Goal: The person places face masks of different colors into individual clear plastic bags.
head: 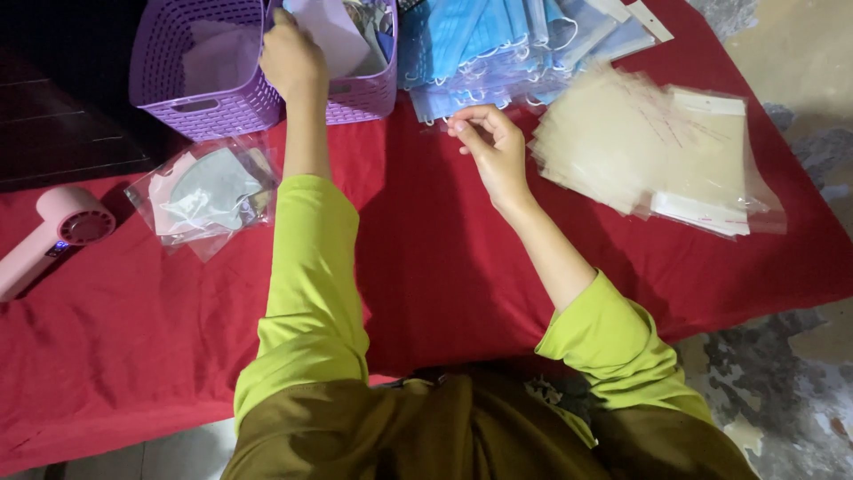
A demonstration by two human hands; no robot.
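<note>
Bare red table (426,258) is seen between green sleeves.
The right hand (494,147) is pinched on a blue mask (444,102) by the clear bags (649,147); the left hand (290,58) is closed on white sheets, half hidden in the purple basket (191,111).

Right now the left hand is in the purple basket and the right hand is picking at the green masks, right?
Not quite: the masks are blue, not green. The head view shows the left hand in the purple basket and the right hand at the masks' edge.
</note>
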